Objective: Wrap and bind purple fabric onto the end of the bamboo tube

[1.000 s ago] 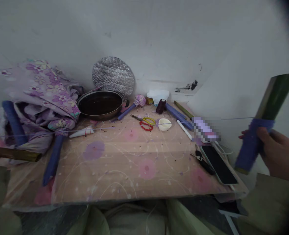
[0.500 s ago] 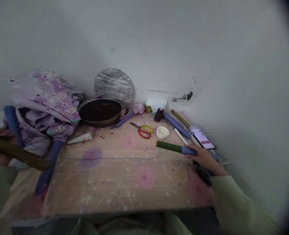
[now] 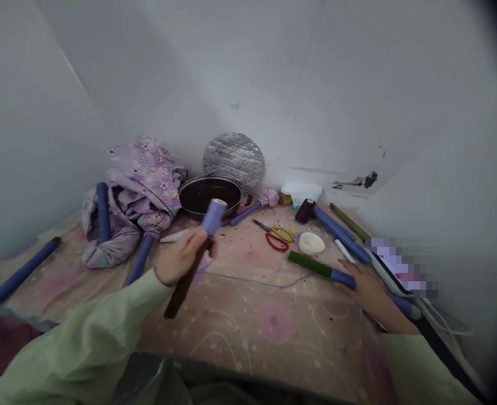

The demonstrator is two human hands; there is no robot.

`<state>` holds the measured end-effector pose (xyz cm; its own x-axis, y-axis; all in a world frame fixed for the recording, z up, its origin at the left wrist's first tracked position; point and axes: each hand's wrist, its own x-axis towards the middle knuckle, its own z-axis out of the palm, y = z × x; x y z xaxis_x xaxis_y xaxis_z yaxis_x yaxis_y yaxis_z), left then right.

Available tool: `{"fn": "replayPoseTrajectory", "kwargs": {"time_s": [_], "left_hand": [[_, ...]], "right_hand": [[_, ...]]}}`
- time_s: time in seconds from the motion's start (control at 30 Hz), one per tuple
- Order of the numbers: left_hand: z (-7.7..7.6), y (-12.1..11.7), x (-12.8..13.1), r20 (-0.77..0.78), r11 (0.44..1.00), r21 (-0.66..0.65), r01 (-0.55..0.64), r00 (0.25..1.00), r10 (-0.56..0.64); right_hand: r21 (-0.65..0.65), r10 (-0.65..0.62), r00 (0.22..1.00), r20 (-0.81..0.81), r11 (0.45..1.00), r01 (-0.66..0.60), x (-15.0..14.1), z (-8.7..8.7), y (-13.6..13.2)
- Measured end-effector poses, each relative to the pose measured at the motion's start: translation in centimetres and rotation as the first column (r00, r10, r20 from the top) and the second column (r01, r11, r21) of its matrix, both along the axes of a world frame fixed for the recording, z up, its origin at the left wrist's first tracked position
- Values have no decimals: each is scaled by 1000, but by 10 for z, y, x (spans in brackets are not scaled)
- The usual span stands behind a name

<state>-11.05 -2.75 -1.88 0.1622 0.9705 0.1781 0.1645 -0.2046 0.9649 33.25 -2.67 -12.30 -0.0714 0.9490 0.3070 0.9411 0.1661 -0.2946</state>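
My left hand (image 3: 183, 259) is closed round a brown stick (image 3: 187, 284), held tilted above the table. A light purple cylinder (image 3: 215, 216) rises from the top of this grip; whether it is part of the stick I cannot tell. My right hand (image 3: 369, 292) lies with fingers apart over a bamboo tube (image 3: 310, 263) on the table. The tube's left end is bare green, and purple wrapping covers the part under my hand. A thin purple thread (image 3: 248, 279) runs across the tablecloth between the two sides.
Behind are scissors (image 3: 279, 236), a white cup (image 3: 311, 243), a dark thread cone (image 3: 305, 211) and a black pan (image 3: 195, 194). Flowered cloth (image 3: 147, 174) is heaped left, near a purple-wrapped stick (image 3: 21, 275). A phone (image 3: 394, 270) and cables (image 3: 442, 320) lie right.
My right hand has lowered the bamboo tube to the table, and its fingers have loosened. My left hand has moved right with the brown stick. The taut thread now lies slack. The view has turned left.
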Motion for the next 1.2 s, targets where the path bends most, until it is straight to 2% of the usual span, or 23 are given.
{"fn": "replayPoseTrajectory", "kwargs": {"time_s": [0.1, 0.17, 0.23, 0.27, 0.33, 0.4, 0.5, 0.63, 0.7, 0.83, 0.97, 1.1, 1.2], "left_hand": [[-9, -2, 41, -57, 985, 1, 174, 983, -174], [-15, -1, 66, -44, 970, 20, 242, 970, -241], [-22, 1, 88, -122, 967, 144, 212, 973, -195], [-26, 2, 96, -144, 958, 208, 198, 975, -170], [-33, 5, 107, -157, 951, 250, 183, 977, -147], [-41, 10, 112, -142, 959, 254, 123, 986, -88], [-54, 18, 111, -103, 977, 205, 55, 994, -34], [-69, 27, 109, -65, 989, 148, 21, 998, -12], [-74, 30, 110, -41, 993, 114, 18, 999, -14], [-79, 34, 110, 20, 998, 37, 51, 998, -52], [-79, 31, 105, 103, 992, -98, 81, 992, -71], [-74, 22, 100, 244, 940, -245, 236, 954, -176], [-70, 16, 97, 388, 856, -326, 401, 883, -265]], "right_hand": [[-56, 122, 950, -287, 988, -143, -41, 26, -6], [-125, 203, 828, -523, 942, -310, -78, 43, -12], [-146, 247, 666, -704, 867, -476, -115, 56, -15], [-114, 273, 576, -771, 830, -546, -133, 60, -15], [-50, 274, 442, -854, 802, -595, -161, 63, -11], [-23, 233, 366, -901, 817, -576, -181, 61, -3], [-71, 103, 268, -958, 820, -568, -195, 53, 10], [-140, 9, 244, -970, 799, -585, -195, 42, 18], [-169, 0, 272, -962, 785, -596, -191, 40, 20], [-155, 33, 345, -938, 850, -503, -181, 40, 19], [-139, 20, 364, -931, 904, -405, -180, 37, 13], [-138, 8, 371, -929, 920, -366, -184, 33, 6], [-132, -7, 364, -931, 938, -321, -184, 30, 2]]}}
